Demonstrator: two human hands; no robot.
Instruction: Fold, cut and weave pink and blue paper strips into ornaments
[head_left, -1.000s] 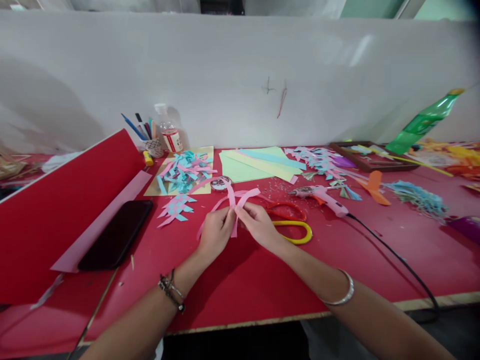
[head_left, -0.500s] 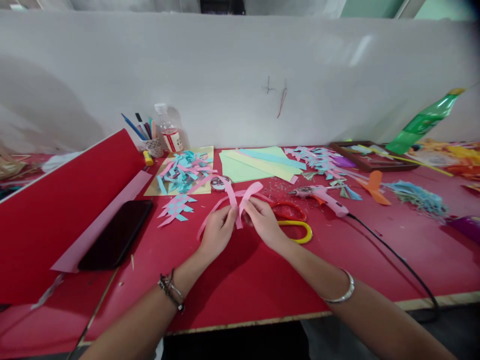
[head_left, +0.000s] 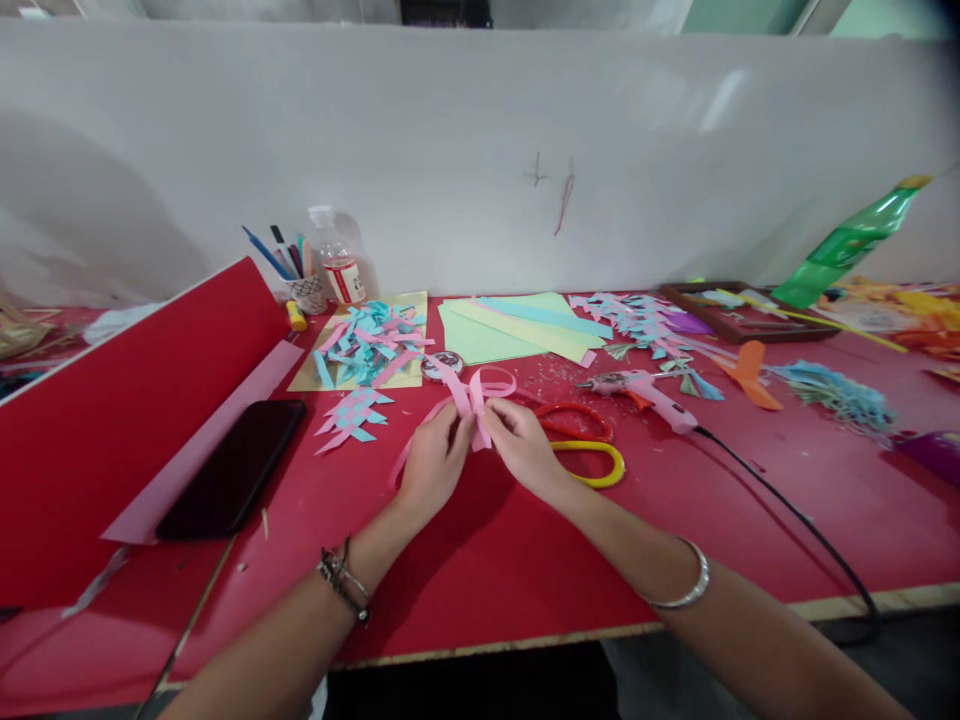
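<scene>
Pink paper strips (head_left: pixel 480 398) are pinched between my two hands, held close together just above the red tabletop. My left hand (head_left: pixel 435 450) is closed on the strips from the left, thumb on top. From the right, my right hand (head_left: pixel 525 440) grips them between thumb and fingers. One strip end curls into a loop above the right fingertips, and another end sticks up to the left. Beside my right hand lie scissors with one red handle (head_left: pixel 585 422) and one yellow handle (head_left: pixel 611 465); their blades are hidden. A woven pink and blue paper piece (head_left: pixel 354 412) lies left of my hands.
A pink glue gun (head_left: pixel 645 392) with a black cord lies right. Cut strips (head_left: pixel 375 340) are heaped behind my left hand, near green paper sheets (head_left: pixel 487 335). A black phone (head_left: pixel 232 470) and a leaning red board (head_left: pixel 142 410) stand left. A green bottle (head_left: pixel 847 245) tilts at back right.
My hands have come slightly closer together. The right-hand pink strip has curled over into a loop, and the left strip end now leans further left.
</scene>
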